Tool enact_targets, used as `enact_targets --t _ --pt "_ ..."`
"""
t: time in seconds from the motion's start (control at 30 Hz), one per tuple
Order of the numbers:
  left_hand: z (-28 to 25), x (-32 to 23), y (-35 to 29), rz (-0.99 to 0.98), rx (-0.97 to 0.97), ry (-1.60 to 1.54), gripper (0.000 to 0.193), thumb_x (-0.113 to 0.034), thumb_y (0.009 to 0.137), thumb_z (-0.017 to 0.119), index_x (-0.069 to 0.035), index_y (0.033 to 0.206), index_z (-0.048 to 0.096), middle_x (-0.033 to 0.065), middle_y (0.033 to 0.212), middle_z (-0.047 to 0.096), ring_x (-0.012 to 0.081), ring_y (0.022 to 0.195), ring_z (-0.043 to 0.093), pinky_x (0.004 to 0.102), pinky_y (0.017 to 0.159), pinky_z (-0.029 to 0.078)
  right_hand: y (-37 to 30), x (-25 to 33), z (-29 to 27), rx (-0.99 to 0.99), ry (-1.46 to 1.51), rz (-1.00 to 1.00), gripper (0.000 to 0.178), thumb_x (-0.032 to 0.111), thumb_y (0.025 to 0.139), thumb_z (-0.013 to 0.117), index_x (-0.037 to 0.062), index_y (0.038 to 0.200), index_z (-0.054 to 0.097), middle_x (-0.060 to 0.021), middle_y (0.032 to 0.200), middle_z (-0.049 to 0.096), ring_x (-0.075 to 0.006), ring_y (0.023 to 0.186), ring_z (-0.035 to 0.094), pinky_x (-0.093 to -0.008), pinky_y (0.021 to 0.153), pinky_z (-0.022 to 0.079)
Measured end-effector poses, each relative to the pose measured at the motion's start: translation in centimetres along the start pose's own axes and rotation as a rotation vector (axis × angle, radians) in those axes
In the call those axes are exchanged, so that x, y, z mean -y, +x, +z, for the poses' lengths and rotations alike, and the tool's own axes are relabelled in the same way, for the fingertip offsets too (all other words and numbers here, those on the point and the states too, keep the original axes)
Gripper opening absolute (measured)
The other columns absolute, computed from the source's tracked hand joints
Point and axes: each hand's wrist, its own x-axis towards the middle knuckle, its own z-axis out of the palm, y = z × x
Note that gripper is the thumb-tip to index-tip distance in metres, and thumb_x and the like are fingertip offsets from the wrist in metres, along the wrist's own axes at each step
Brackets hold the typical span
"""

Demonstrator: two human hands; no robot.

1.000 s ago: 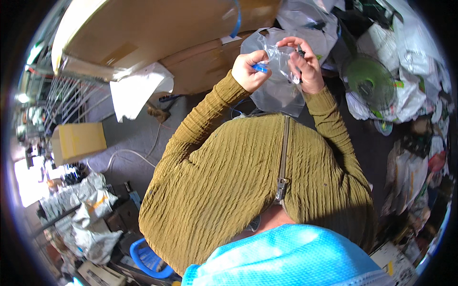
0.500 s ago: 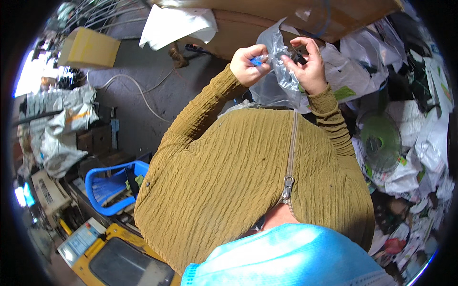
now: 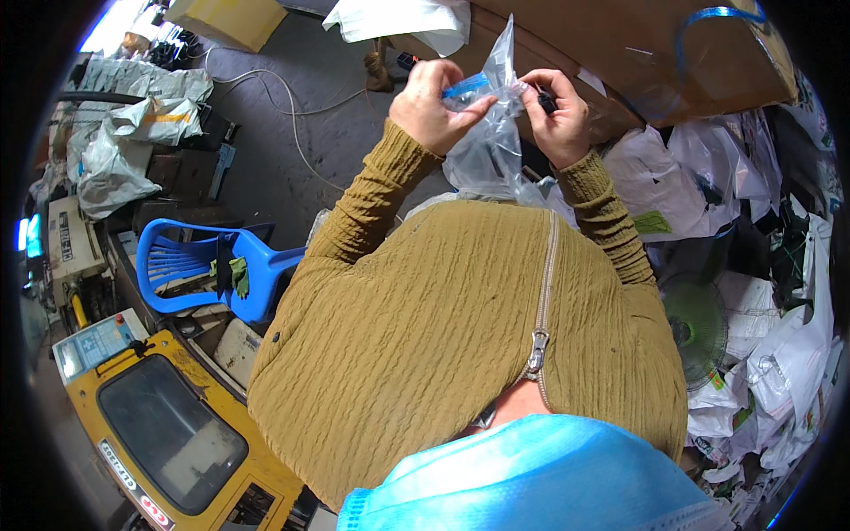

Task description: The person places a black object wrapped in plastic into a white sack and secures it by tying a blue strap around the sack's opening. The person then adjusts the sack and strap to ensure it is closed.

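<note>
In front of my chest hangs a clear plastic bag [image 3: 496, 155], crumpled, its top corner sticking up between my hands. My left hand [image 3: 432, 108] is closed on a flat blue strip [image 3: 467, 86], its thumb reaching to the bag. What exactly the strip is I cannot make out. My right hand [image 3: 563, 122] pinches the upper edge of the bag between thumb and forefinger. A small black object [image 3: 546, 102] sits within its curled fingers; its kind is unclear.
A large brown cardboard box [image 3: 611, 66] stands ahead, with white plastic sheeting [image 3: 660, 177] at right. Beside that is a green fan [image 3: 695, 327]. On my left are a blue plastic chair [image 3: 257, 274] and a yellow machine [image 3: 212, 451]. A cable [image 3: 292, 111] crosses the floor.
The view has turned, shifting the surroundings. My left hand has loosened from a fist around the bag, showing more of the blue strip. The bag now hangs narrower between my hands.
</note>
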Motion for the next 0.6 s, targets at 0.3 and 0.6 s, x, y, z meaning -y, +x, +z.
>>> enact_targets --t 0.3,0.6 --pt "1.1 -1.6 -0.9 0.044 0.183 0.113 0.039 -0.016 0.065 0.069 -0.014 0.103 0.060 0.0048 0.092 0.064 0.0190 0.073 0.064 0.0282 0.064 0.052 -0.4 0.3 -0.1 0.028 -0.026 0.065 0.009 0.005 0.077 0.061 0.0047 0.086 0.060 -0.0049 0.076 0.063 -0.0089 0.065 0.060 -0.0235 0.057 0.048" --pt "3.2 -1.6 -0.3 0.112 0.197 -0.246 0.018 -0.012 0.069 0.063 -0.005 0.084 0.057 0.0114 0.073 0.060 0.0263 0.066 0.061 0.0322 0.058 0.049 -1.6 0.6 -1.5 0.073 0.717 0.626 0.010 0.010 0.086 0.055 0.0044 0.093 0.055 0.0023 0.071 0.052 -0.0033 0.052 0.044 -0.0167 0.044 0.037"
